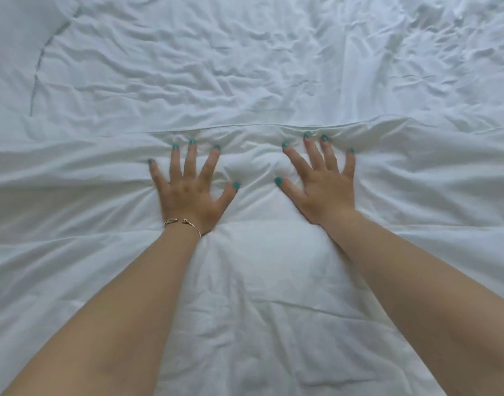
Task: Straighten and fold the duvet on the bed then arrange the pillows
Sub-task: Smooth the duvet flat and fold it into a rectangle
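Observation:
A white puffy duvet [259, 281] covers the near half of the bed, and its far edge runs across the frame at mid height. My left hand [189, 192] presses flat on the duvet just short of that edge, fingers spread. My right hand [322, 184] presses flat beside it, fingers spread too, with the fingertips at the edge. The duvet bulges between the two hands. A white pillow [13, 52] lies at the far left corner, partly cut off by the frame.
Beyond the duvet's edge lies the wrinkled white bed sheet [245, 61], creased most at the far right. A thin bracelet [182, 222] sits on my left wrist.

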